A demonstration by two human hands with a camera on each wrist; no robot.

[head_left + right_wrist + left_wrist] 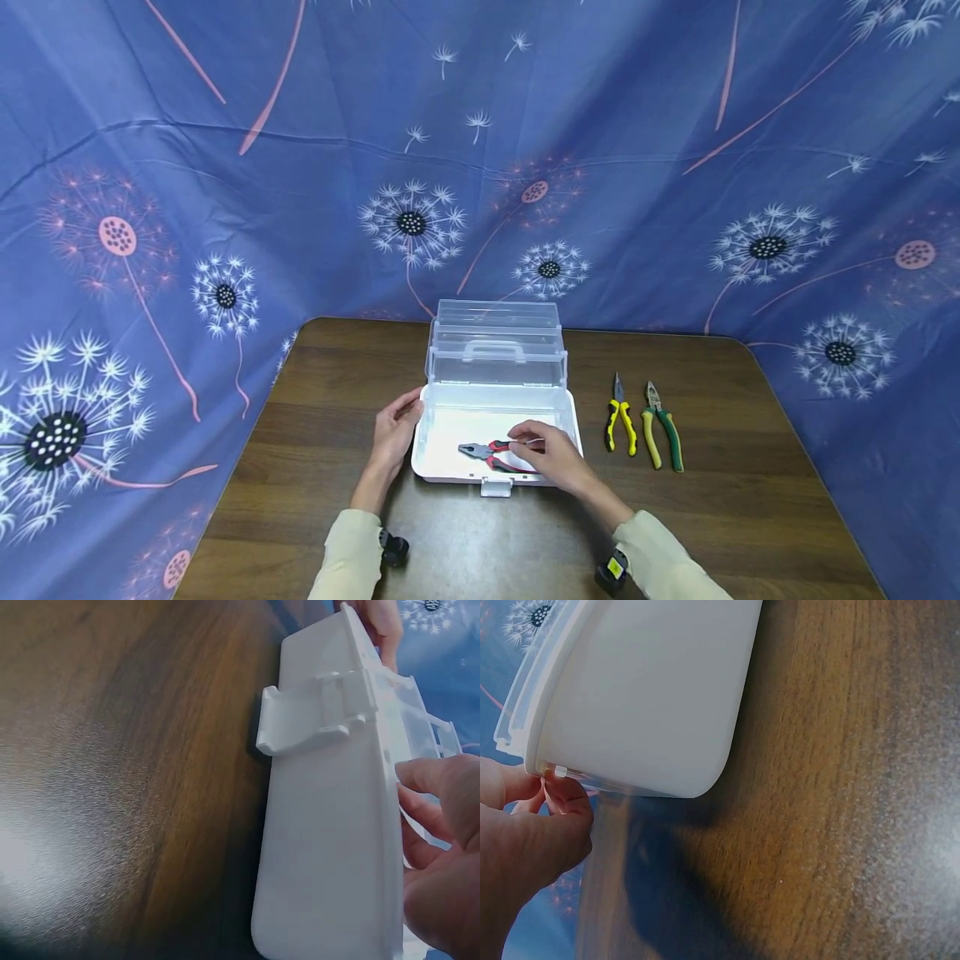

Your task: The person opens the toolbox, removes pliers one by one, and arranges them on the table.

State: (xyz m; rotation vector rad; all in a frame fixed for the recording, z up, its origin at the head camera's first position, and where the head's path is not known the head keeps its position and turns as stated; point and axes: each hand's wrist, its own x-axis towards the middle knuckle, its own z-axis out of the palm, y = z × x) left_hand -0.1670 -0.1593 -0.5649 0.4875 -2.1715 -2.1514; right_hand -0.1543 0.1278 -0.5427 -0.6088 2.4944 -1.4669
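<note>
A white toolbox point(422, 467) stands on the table with its clear lid point(497, 367) raised at the back. Inside it lie red-handled combination pliers point(476, 451), jaws toward the left. My right hand point(551, 457) reaches over the front rim, thumb and fingers around the upper red handle; its palm hides the handle ends. The box wall hides these pliers in the right wrist view. At the box's left rear corner, my left hand point(395, 429) pinches the rim, thumb and fingertips meeting there in the left wrist view.
Yellow-and-black needle-nose pliers point(619, 417) and green-and-yellow combination pliers point(663, 427) lie on the wooden table point(720, 508) to the right of the box. A white latch point(496, 486) hangs out from the box's front. Behind the table hangs a blue dandelion-print cloth point(645, 208).
</note>
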